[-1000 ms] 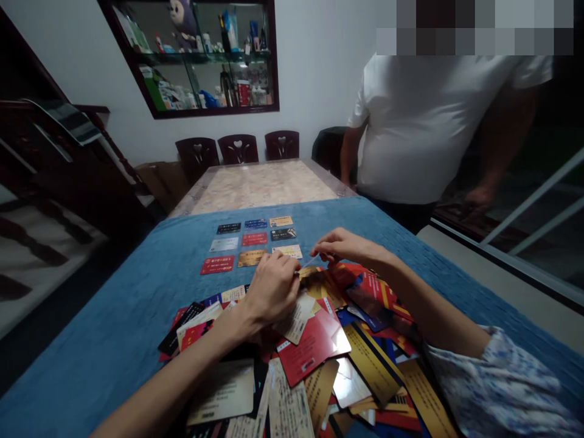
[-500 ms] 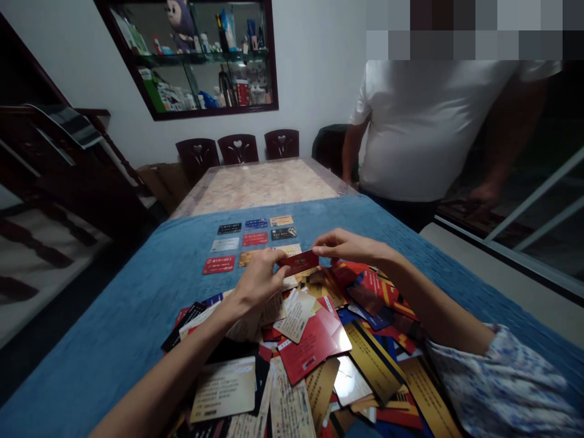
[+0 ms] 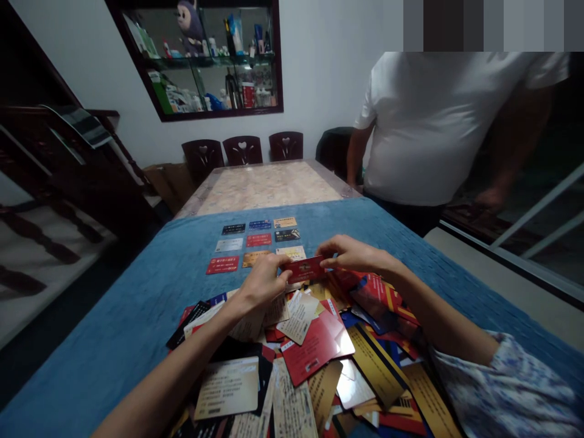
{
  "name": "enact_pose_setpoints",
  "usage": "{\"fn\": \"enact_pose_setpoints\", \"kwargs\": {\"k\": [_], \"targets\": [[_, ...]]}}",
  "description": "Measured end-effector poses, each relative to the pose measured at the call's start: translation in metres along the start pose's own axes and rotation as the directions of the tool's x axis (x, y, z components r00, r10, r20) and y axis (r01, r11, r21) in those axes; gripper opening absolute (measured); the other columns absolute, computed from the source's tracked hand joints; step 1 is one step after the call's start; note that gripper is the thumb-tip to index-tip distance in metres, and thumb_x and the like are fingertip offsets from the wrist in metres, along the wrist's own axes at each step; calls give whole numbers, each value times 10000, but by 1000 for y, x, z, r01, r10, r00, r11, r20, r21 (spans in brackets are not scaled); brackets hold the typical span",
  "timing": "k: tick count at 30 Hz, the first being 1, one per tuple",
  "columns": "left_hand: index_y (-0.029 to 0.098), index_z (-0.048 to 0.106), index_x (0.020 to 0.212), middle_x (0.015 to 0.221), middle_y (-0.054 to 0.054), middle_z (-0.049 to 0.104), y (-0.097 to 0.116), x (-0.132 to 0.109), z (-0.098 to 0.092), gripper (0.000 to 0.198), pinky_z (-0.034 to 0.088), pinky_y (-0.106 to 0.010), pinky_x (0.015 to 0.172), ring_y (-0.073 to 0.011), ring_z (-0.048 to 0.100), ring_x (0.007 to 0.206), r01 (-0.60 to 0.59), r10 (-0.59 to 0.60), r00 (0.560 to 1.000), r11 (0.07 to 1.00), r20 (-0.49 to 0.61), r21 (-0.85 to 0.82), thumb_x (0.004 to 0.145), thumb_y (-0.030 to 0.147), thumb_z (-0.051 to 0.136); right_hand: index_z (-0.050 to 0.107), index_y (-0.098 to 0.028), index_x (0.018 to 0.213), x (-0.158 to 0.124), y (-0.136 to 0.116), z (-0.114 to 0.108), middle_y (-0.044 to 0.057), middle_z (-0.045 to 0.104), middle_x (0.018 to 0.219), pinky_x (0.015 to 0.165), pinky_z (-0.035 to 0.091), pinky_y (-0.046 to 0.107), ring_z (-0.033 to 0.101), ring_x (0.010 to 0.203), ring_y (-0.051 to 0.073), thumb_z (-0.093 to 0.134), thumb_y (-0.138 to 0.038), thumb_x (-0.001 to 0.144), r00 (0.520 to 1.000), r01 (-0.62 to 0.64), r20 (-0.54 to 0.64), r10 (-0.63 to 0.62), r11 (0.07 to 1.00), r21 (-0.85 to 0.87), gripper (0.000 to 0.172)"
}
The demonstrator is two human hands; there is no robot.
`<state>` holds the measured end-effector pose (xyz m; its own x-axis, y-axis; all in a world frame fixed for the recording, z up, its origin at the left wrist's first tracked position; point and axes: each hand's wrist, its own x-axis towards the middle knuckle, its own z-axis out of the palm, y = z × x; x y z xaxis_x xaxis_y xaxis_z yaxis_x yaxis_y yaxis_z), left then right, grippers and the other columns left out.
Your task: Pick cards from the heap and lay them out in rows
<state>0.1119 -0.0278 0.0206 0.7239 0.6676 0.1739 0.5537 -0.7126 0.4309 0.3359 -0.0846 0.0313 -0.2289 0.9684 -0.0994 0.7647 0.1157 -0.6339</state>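
Between my two hands a red card [image 3: 305,269] is held up by its ends, tilted so its printed face shows. My left hand [image 3: 264,281] pinches its left end with thumb and fingers. The right end sits in the fingertips of my right hand [image 3: 349,252]. Beneath my wrists spreads a loose pile of cards [image 3: 314,347] in red, gold, cream, blue and black, many overlapping. Just beyond my hands, cards lie in rows: a red card [image 3: 222,264], a white card [image 3: 229,245], a black card [image 3: 287,235] and several others. My left hand partly covers the nearest row.
A blue cloth [image 3: 182,249] covers the near part of the table, with a bare marble-patterned top [image 3: 274,182] beyond. Dark chairs [image 3: 241,150] stand at the far end. A person in a white shirt [image 3: 420,134] stands at the right side of the table.
The red card has come slightly down and turned, so its printed face shows more. My right hand has moved slightly down and right with it. The view has shifted a little.
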Motion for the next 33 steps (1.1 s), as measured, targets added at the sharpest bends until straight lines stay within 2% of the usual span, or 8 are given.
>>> {"fn": "enact_pose_setpoints", "kwargs": {"k": [7, 13, 20, 25, 30, 33], "targets": [[140, 771, 968, 968, -93, 766, 1, -1, 7, 288, 483, -288, 811, -229, 688, 916, 9, -13, 995, 999, 94, 41, 780, 95, 558, 701, -149, 885, -2, -8, 8, 43, 710, 831, 641, 369, 229, 598, 741, 160, 580, -100, 727, 1000, -9, 16, 14, 964, -265, 205], [149, 781, 942, 925, -107, 765, 1, -3, 13, 288, 492, -296, 771, -239, 688, 879, 16, -26, 994, 996, 106, 92, 772, 122, 549, 685, -175, 950, -4, -19, 13, 63, 723, 897, 602, 334, 238, 626, 777, 183, 564, -55, 729, 996, -66, 26, 83, 918, -390, 279], [162, 778, 885, 862, -79, 761, -1, -4, 13, 280, 489, -290, 728, -216, 677, 801, -16, 15, 999, 1000, 49, 22, 746, 92, 545, 647, -213, 954, -7, -24, 17, 66, 708, 851, 550, 274, 259, 628, 736, 199, 560, -50, 710, 998, -56, -38, 43, 882, -468, 306], [158, 763, 874, 856, -64, 756, -6, -1, 9, 248, 493, -281, 747, -204, 677, 810, -15, 14, 1000, 1000, -14, -19, 756, 85, 558, 558, -224, 1045, -5, -21, 21, 73, 703, 919, 579, 288, 265, 621, 756, 201, 579, -109, 743, 995, -12, -93, -35, 886, -463, 323], [156, 753, 908, 870, -58, 755, -11, 1, 6, 221, 510, -310, 807, -205, 677, 834, 4, -10, 993, 999, -118, -49, 772, 94, 590, 483, -207, 1053, -1, -14, 28, 82, 661, 970, 600, 292, 268, 588, 770, 189, 557, -177, 802, 971, 36, -195, -136, 894, -446, 264], [158, 751, 969, 914, -61, 763, -14, 2, 3, 246, 517, -318, 810, -202, 679, 834, 23, -33, 989, 997, -145, -70, 790, 100, 592, 463, -202, 1065, 3, -10, 32, 70, 623, 981, 609, 293, 262, 576, 787, 182, 556, -138, 766, 955, 51, -234, -183, 876, -480, 320]]}}
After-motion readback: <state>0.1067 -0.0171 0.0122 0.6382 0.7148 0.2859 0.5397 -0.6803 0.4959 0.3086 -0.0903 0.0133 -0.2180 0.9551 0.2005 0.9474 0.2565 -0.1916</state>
